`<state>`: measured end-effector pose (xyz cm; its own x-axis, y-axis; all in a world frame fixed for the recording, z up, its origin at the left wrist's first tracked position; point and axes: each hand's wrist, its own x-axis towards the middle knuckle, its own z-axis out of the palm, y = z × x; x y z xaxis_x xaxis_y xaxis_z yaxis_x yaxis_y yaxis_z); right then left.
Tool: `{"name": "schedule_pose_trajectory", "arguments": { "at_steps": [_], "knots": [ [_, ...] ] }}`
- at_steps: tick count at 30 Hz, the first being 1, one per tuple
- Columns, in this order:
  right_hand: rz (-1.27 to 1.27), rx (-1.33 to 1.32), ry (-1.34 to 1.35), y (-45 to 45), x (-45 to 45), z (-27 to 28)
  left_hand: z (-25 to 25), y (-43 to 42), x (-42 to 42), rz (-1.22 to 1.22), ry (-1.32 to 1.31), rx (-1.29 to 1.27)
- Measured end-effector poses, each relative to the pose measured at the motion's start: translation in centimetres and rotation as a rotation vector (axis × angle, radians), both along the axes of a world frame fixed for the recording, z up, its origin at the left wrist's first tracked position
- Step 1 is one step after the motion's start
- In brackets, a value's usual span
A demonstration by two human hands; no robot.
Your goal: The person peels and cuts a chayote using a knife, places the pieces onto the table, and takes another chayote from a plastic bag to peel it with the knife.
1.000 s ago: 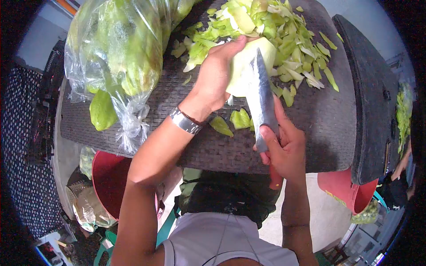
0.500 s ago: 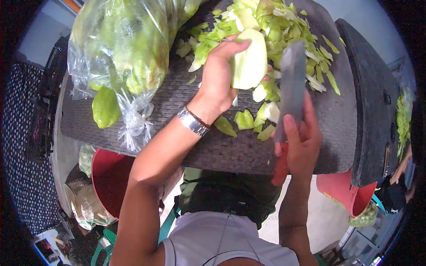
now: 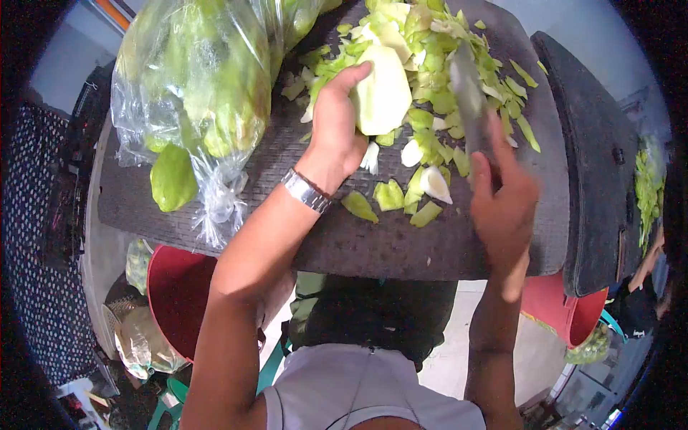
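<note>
A pale green peeled fruit (image 3: 384,92) is held in my left hand (image 3: 334,125), its thumb along the upper left side. My right hand (image 3: 504,188), blurred by motion, is closed round a knife whose blade (image 3: 467,89) points up and away over the peelings. The blade is apart from the fruit. A large heap of green peelings (image 3: 437,61) lies behind the fruit on the dark woven table (image 3: 358,251). Nearer to me lie several loose green pieces (image 3: 389,195) and a whitish piece (image 3: 435,184).
A clear plastic bag of green fruits (image 3: 208,86) stands at the left, with one unpeeled fruit (image 3: 173,178) beside its knot. Below the table edge are red buckets at left (image 3: 175,301) and right (image 3: 566,308). A dark chair back (image 3: 598,165) is at the right.
The knife has come off the fruit and moved right with my right hand. The fruit and my left hand have shifted slightly left. A whitish piece now shows on the table below the heap.
</note>
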<state>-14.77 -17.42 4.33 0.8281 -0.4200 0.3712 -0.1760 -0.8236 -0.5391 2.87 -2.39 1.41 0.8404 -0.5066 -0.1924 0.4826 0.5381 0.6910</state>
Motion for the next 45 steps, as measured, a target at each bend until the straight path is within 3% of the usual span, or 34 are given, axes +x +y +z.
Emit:
{"name": "schedule_pose_trajectory", "arguments": {
  "at_steps": [3, 6, 9, 13, 17, 25, 30, 33, 36, 38, 40, 45],
  "knots": [
    [0.024, 0.149, 0.016, 1.2, 0.1, -0.1, -0.2, -0.1, 0.2, 0.014, -0.022, 0.019],
    [0.053, 0.147, -0.139, 1.4, 0.4, -1.4, -0.1, -0.1, -0.1, -0.074, -0.206, 0.084],
    [0.038, 0.273, -0.001, 2.3, 0.0, -0.4, 1.1, -0.1, -1.2, -0.045, -0.217, 0.125],
    [0.067, 0.271, 0.005, 3.1, -0.9, 0.3, 0.1, -0.8, -1.5, 0.078, -0.466, 0.354],
    [0.004, 0.207, -0.03, 2.6, -1.8, 0.5, -0.4, -0.2, -0.7, 0.144, -0.362, 0.435],
    [0.053, 0.312, 0.041, 4.5, -1.5, 0.3, -0.3, -0.5, -0.9, 0.012, -0.023, 0.002],
    [0.028, 0.203, 0.025, 3.1, -1.5, -1.0, -0.7, -0.8, -0.5, 0.113, -0.084, 0.008],
    [-0.143, 0.394, 0.12, 3.0, -1.7, 0.8, -0.6, -0.6, -0.7, 0.156, -0.081, 0.052],
    [0.139, 0.22, 0.116, 3.9, -2.1, -0.8, -0.5, -0.7, -0.6, 0.144, -0.095, 0.025],
    [0.012, 0.1, 0.015, 3.0, -1.7, -1.6, -0.5, -0.7, -0.5, 0.125, -0.084, 0.023],
    [-0.173, 0.217, 0.07, 2.0, -1.7, -1.0, -0.1, -0.3, -0.5, 0.123, -0.03, 0.05],
    [-0.012, 0.286, 0.052, 1.6, -2.6, -1.1, 0.0, -0.1, -0.2, 0.045, -0.024, 0.05]
  ]
}}
